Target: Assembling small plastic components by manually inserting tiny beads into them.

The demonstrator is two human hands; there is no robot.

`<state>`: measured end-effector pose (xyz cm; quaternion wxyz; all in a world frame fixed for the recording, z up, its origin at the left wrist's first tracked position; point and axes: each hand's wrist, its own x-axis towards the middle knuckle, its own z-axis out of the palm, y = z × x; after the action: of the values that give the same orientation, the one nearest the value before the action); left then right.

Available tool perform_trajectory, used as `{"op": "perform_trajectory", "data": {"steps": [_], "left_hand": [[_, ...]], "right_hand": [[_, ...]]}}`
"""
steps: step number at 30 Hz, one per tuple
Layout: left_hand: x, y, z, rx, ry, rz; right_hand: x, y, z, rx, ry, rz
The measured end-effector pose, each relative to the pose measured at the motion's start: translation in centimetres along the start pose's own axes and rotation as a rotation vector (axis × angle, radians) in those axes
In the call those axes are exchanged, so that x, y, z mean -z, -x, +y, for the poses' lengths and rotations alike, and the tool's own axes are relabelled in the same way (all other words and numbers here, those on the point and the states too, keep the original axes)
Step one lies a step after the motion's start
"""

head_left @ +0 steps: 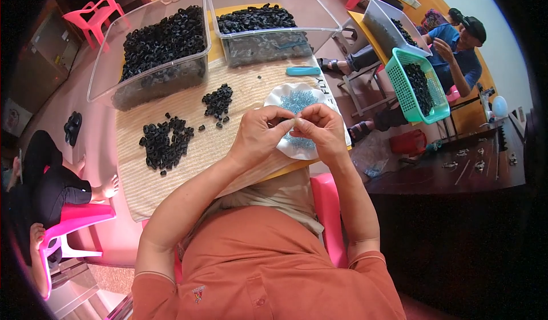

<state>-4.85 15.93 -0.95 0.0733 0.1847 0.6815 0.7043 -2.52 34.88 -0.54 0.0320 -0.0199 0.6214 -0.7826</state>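
Two clear plastic bins dominate the far side of a worktable, the left bin (105, 75) heaped with small black plastic parts (162, 35) and the right bin (268, 49) holding more of the same below its rim. Near the table's right edge, a white scalloped plate (311, 153) carries a loose spread of tiny pale-blue, glinting pieces (298, 98), too fine to identify. Beyond, a green perforated basket (399, 92) and a white tub (383, 20) also hold black parts, close to a co-worker (465, 57) in a blue shirt and dark cap.

The black parts on the table look short, chunky and matt, some apparently hollow. They lie on a beige striped cover (200, 163) in two piles, a larger one nearer the person and a smaller one toward the bins, with a few strays between. A turquoise flat-handled object (302, 71) lies beyond the plate.

Over the plate, the left hand (260, 129) and right hand (322, 129) meet, thumbs and forefingers pinched tip to tip, the other fingers curled inward. Anything between the fingertips is too small and hidden to tell. Both forearms reach forward, elbows bent and spread wide, from an orange-red shirt (262, 257).
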Motion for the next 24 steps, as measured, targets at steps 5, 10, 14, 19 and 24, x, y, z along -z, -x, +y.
{"op": "perform_trajectory", "data": {"steps": [5, 10, 14, 19, 24], "left_hand": [[0.0, -0.3, -0.4, 0.005, 0.065, -0.024], [0.2, -0.5, -0.8, 0.023, 0.099, -0.052], [0.1, -0.6, -1.1, 0.066, 0.15, -0.046], [0.4, -0.8, -1.1, 0.142, 0.178, -0.104], [0.3, -0.8, -0.9, 0.178, 0.234, -0.069]], "right_hand": [[0.1, -0.1, 0.2, 0.056, 0.019, 0.004], [0.1, -0.2, 0.4, 0.118, 0.095, 0.008], [0.1, -0.2, 0.7, 0.146, 0.109, 0.008], [0.0, -0.1, 0.7, 0.229, 0.218, -0.005], [-0.1, 0.1, 0.2, 0.141, 0.19, -0.023]]}}
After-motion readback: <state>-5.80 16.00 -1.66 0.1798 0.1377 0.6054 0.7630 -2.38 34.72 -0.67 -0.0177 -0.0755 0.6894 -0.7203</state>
